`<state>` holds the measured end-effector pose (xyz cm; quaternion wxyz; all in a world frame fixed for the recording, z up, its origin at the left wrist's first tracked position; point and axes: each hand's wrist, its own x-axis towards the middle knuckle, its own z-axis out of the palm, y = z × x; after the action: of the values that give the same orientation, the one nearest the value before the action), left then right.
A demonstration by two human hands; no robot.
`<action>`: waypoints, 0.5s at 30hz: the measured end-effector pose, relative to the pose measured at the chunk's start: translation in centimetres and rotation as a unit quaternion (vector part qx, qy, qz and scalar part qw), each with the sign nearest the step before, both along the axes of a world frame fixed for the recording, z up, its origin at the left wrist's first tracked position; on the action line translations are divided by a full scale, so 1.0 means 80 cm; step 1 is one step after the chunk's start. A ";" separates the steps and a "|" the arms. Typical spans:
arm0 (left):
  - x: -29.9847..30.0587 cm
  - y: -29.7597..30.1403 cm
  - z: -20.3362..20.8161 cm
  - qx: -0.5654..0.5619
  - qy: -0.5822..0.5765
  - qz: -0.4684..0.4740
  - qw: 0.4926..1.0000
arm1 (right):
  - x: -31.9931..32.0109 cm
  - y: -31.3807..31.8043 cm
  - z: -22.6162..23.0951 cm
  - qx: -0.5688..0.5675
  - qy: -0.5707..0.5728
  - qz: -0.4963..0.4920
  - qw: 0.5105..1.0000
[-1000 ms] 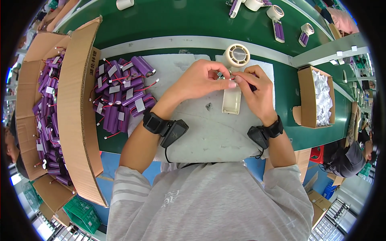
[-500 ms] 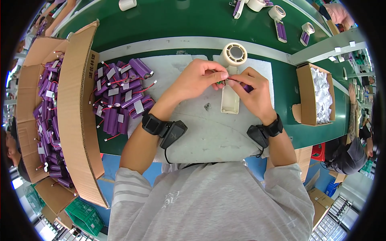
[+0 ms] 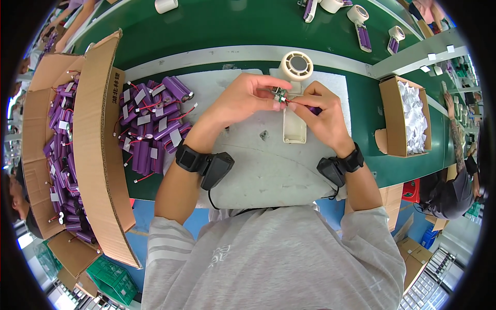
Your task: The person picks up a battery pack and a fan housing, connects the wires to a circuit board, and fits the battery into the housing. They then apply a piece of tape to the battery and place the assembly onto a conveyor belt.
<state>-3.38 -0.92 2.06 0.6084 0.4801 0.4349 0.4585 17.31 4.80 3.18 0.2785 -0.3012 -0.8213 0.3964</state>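
My left hand (image 3: 247,99) pinches a small green circuit board (image 3: 280,95) between thumb and fingers, above the handle of a cream handheld fan (image 3: 295,130). The fan's round grilled head points away from me, and its handle lies open like a shallow tray. Beside the board, my right hand (image 3: 326,111) is closed on the red lead (image 3: 289,102) of a purple battery pack (image 3: 313,110). Most of that pack is hidden under the right fingers. Lead end and board meet at the fingertips; whether the plug is seated I cannot tell.
A grey mat (image 3: 248,170) lies beneath the work. On the left are a pile of purple battery packs (image 3: 150,121) and a tall cardboard box (image 3: 98,139) holding more. A small carton (image 3: 395,121) of white pieces stands right. Several fan units (image 3: 358,20) lie beyond the pale rail.
My left hand has tilted, bringing the green board into clearer view above the handle. The right fingers have shifted slightly left and down with the lead.
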 end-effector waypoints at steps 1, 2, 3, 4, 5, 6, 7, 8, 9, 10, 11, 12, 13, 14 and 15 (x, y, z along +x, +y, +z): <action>0.001 0.000 0.000 0.006 0.002 0.006 1.000 | 0.000 -0.001 -0.001 0.010 -0.001 0.003 1.000; 0.002 0.000 0.000 0.011 0.005 0.012 1.000 | 0.001 -0.001 -0.002 0.021 -0.002 0.005 1.000; 0.003 0.000 0.000 0.017 0.007 0.018 1.000 | 0.000 -0.001 -0.002 0.021 -0.002 0.006 1.000; 0.003 0.000 0.001 0.017 0.007 0.018 1.000 | 0.000 -0.001 -0.002 0.023 -0.002 0.006 1.000; 0.002 -0.001 0.002 0.007 0.011 0.025 1.000 | 0.000 0.000 -0.002 0.025 -0.001 0.007 1.000; 0.002 -0.002 0.003 -0.003 0.015 0.033 0.999 | 0.000 0.000 -0.002 0.028 -0.001 0.007 1.000; 0.002 -0.002 0.003 -0.012 0.019 0.040 0.999 | 0.000 0.000 -0.002 0.028 -0.001 0.007 1.000; 0.002 -0.001 0.002 -0.012 0.019 0.040 0.999 | 0.000 0.001 -0.001 0.032 -0.003 0.008 0.999; 0.001 -0.001 0.002 -0.009 0.017 0.038 0.999 | 0.000 0.001 -0.001 0.036 -0.005 0.009 0.999; 0.001 0.000 0.001 -0.005 0.016 0.036 0.999 | 0.000 0.001 -0.001 0.040 -0.007 0.010 0.999; 0.001 0.001 0.001 -0.002 0.015 0.034 0.999 | 0.000 0.001 -0.001 0.040 -0.007 0.010 0.999; 0.000 0.001 0.001 -0.001 0.015 0.034 0.999 | -0.001 0.001 -0.001 0.043 -0.008 0.011 0.999; 0.000 0.001 0.000 0.003 0.022 0.039 0.999 | -0.001 0.000 -0.002 0.046 -0.008 0.012 0.999; 0.000 0.001 0.000 0.008 0.030 0.044 0.999 | -0.001 0.000 -0.002 0.049 -0.009 0.013 0.999; 0.000 0.001 0.000 0.013 0.037 0.048 0.998 | -0.001 0.000 -0.002 0.049 -0.009 0.013 0.999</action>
<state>-3.37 -0.84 2.08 0.5627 0.4834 0.4737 0.4747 17.22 4.77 2.99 0.2805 -0.2797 -0.8461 0.3566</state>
